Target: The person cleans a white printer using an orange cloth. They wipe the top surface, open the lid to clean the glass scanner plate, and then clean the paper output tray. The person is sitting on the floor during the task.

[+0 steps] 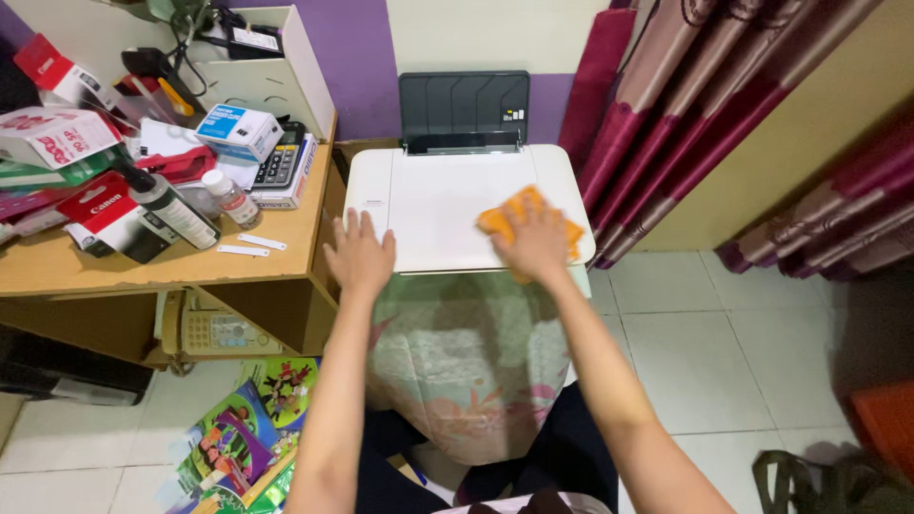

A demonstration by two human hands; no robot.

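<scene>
The person leans over a white printer (433, 205) that sits on a stand draped in a floral cloth (466, 362), wedged between a cluttered wooden surface (162, 262) and maroon curtains (657, 105). The right hand (533, 243) lies spread and pressing flat on an orange cloth (519, 214), which rests on the right front part of the printer's lid, close to its edge; the fingers pin the cloth down rather than curl around it. The left hand (360, 255) is open and empty, palm down on the lid's left front corner, bracing the machine. The printer's long axis runs left to right across the view, with its dark paper tray (464, 107) standing up at the back against the purple wall, so the front faces the person. The orange cloth is bunched, stretched roughly along a diagonal from the lid's middle toward the right front corner. Judging from this, a hard push by the right hand could shove the cloth off the near edge, or slide the printer on the loose floral cloth beneath it. A sweep too far back might knock the upright tray. The bottles (228, 195) and boxes on the wooden surface stand near the left elbow's path.
</scene>
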